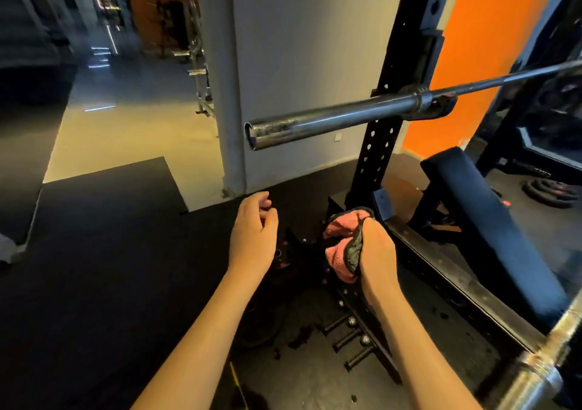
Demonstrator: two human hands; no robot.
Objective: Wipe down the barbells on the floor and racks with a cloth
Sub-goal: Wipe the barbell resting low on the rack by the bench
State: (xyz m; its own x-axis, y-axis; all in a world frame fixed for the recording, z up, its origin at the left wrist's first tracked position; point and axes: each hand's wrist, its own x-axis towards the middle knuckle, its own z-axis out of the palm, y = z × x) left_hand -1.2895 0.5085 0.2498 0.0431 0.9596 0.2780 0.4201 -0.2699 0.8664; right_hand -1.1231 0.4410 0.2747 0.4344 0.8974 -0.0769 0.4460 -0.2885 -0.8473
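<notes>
Barbell: level on the black rack, above both hands.
Cloth: pink, bunched in the right hand, fingers curled round it.
Left hand: fingers loosely curled, holding nothing.
Floor: black rubber mat.
Room: white pillar, orange wall, padded bench.

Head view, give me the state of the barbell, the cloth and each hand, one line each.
barbell: lies on the hook of the rack, sleeve without plates, no hand on it.
cloth: pink, bunched up, held below the barbell, not touching it.
right hand: grips the cloth.
left hand: fingers loosely curled, holds nothing.
</notes>
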